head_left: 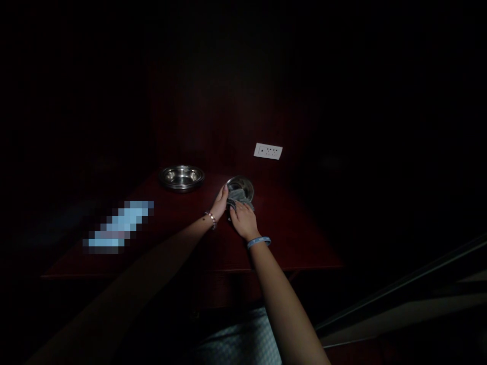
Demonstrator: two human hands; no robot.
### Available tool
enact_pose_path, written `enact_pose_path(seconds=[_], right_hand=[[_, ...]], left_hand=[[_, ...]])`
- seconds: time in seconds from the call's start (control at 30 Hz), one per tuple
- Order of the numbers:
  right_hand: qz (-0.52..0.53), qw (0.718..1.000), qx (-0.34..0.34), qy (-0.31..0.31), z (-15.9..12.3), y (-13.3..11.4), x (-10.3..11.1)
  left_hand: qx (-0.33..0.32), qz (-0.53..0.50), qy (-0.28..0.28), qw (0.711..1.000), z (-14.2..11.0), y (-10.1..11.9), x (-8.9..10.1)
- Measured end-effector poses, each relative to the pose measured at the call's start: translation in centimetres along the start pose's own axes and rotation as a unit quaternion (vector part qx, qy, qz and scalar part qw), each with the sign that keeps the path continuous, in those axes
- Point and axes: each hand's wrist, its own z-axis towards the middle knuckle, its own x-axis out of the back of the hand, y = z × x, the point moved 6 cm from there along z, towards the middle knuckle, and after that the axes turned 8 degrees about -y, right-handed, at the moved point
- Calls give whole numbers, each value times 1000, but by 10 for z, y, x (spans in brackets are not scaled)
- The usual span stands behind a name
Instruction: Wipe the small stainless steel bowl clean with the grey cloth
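Observation:
Tilted above the dark red tabletop is a shiny metal bowl (249, 186). My left hand (219, 204) is closed on its left rim, thumb at the edge. A grey cloth (238, 195) lies against the inside of the bowl. My right hand (244, 220) presses the cloth there, its fingers bent over the fabric and partly hidden by it. Farther left stand stacked metal bowls (181, 177), apart from both hands.
The red table (297, 238) meets a dark wall carrying a white socket panel (268, 151). A pixelated light-blue patch (122, 228) covers something on the table's left. Below the front edge shows a pale checked surface (239, 339). Surroundings are very dark.

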Motion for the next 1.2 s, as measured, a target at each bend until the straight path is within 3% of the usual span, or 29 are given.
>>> enact_pose_path(seconds=[0.13,0.33,0.63,1.0,1.2], right_hand=[[-47,999,-27,7,0,3,0],[-90,994,-53,43,-2,9,9],[-93,995,11,44,-3,1,16],[-93,993,-27,67,-1,7,8],[-87,995,-23,53,-1,4,6]], left_hand=[[-53,55,44,996,3,11,9],[-55,138,20,989,5,12,12],[-8,102,-20,995,6,5,12],[-16,64,51,997,6,3,13],[-31,45,58,997,2,6,11]])
